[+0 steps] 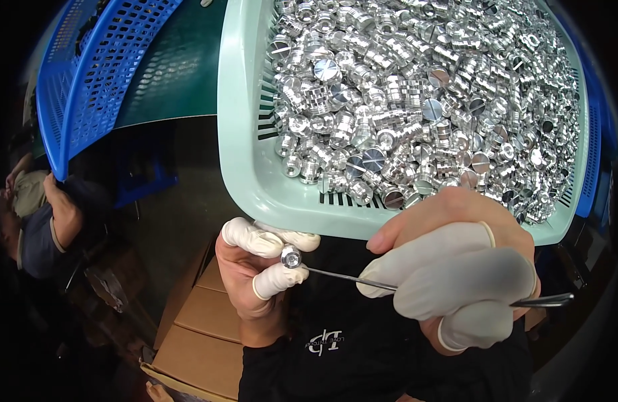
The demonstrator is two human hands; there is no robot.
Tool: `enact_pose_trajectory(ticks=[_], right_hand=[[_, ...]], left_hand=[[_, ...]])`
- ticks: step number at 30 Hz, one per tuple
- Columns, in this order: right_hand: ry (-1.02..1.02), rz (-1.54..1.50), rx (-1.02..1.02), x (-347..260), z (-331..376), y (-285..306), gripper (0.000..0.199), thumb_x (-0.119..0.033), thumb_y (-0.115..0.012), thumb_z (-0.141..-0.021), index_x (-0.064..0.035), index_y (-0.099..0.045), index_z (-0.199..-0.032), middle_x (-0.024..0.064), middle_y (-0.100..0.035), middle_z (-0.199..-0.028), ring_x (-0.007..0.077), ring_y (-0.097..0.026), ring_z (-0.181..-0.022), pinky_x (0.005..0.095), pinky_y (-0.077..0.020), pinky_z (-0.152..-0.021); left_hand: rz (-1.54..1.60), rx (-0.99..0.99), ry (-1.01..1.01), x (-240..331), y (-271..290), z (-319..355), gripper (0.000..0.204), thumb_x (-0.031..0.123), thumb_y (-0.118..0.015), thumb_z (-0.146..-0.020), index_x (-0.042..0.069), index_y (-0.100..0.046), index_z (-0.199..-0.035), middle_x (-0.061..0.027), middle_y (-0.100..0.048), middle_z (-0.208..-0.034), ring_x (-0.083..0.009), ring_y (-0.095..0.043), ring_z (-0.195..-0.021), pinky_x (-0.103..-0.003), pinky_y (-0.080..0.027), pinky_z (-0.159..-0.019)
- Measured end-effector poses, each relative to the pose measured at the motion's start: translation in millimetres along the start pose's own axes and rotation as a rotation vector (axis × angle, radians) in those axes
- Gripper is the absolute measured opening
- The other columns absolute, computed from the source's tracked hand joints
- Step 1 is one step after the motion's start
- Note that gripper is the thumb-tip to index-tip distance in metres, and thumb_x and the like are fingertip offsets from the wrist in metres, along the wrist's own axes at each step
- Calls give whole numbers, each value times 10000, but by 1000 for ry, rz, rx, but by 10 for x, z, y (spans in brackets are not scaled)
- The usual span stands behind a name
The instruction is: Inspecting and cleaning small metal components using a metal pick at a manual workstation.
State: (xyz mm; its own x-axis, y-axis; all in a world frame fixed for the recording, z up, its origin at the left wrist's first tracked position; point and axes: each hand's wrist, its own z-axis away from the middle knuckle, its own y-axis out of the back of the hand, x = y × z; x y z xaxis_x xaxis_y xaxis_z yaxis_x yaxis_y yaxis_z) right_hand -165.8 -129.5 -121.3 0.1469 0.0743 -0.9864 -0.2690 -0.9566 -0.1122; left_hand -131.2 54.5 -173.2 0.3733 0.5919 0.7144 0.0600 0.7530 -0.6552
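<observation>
My left hand (pixel 258 268), with white finger cots on its fingers, pinches a small round turned metal part (pixel 291 257) between thumb and fingertips. A round end with a recess faces up. My right hand (pixel 456 275), also in white finger cots, is closed round a slim shiny metal tool (pixel 546 301). Its thin tip reaches left to the lower edge of the held part; I cannot tell whether it touches. Just beyond both hands stands a pale green plastic basket (pixel 252 181), heaped with many metal parts (pixel 389 100), some with slotted heads.
A blue perforated basket (pixel 88 87) stands at the far left on a green surface (pixel 171 74). Brown cardboard boxes (pixel 205 335) lie low on the left. Another person (pixel 44 221) is at the left edge. Blue plastic (pixel 593 147) shows behind the green basket's right side.
</observation>
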Motion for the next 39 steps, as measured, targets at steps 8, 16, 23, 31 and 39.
enact_pose_trajectory(ticks=[8,16,23,31,39], right_hand=[[65,-29,-25,11,-9,-18,471,-417,-617,-904,38,-662,-790,255,-623,-768,345,-681,-684,413,-583,-559],[185,60,-55,45,-53,-35,394,-334,-617,-923,42,-668,-816,230,-636,-766,329,-681,-681,390,-583,-545],[438,240,-82,214,-105,-92,358,-292,-617,-932,36,-667,-796,139,-673,-746,260,-649,-604,321,-561,-494],[490,238,-80,239,-124,-148,438,-379,-582,-947,30,-660,-812,143,-662,-765,256,-639,-576,316,-558,-489],[462,272,-196,225,-151,-51,438,-375,-618,-925,47,-670,-817,153,-663,-773,263,-638,-577,310,-539,-469]], left_hand=[[34,7,-20,-5,-20,2,381,-131,-764,-631,47,-572,-908,-272,-692,-910,-273,-707,-855,-329,-566,-763],[21,-5,-4,-9,0,-3,381,-127,-772,-631,40,-568,-905,-280,-689,-912,-270,-711,-839,-317,-571,-749],[-106,27,93,-3,134,63,375,-122,-787,-623,34,-573,-887,-267,-693,-901,-265,-712,-820,-324,-578,-739],[-86,22,80,-4,156,54,370,-128,-785,-626,29,-579,-889,-271,-692,-887,-272,-716,-813,-327,-587,-720],[-126,20,70,-16,188,46,372,-107,-806,-625,25,-585,-894,-266,-691,-875,-264,-714,-781,-315,-589,-702]])
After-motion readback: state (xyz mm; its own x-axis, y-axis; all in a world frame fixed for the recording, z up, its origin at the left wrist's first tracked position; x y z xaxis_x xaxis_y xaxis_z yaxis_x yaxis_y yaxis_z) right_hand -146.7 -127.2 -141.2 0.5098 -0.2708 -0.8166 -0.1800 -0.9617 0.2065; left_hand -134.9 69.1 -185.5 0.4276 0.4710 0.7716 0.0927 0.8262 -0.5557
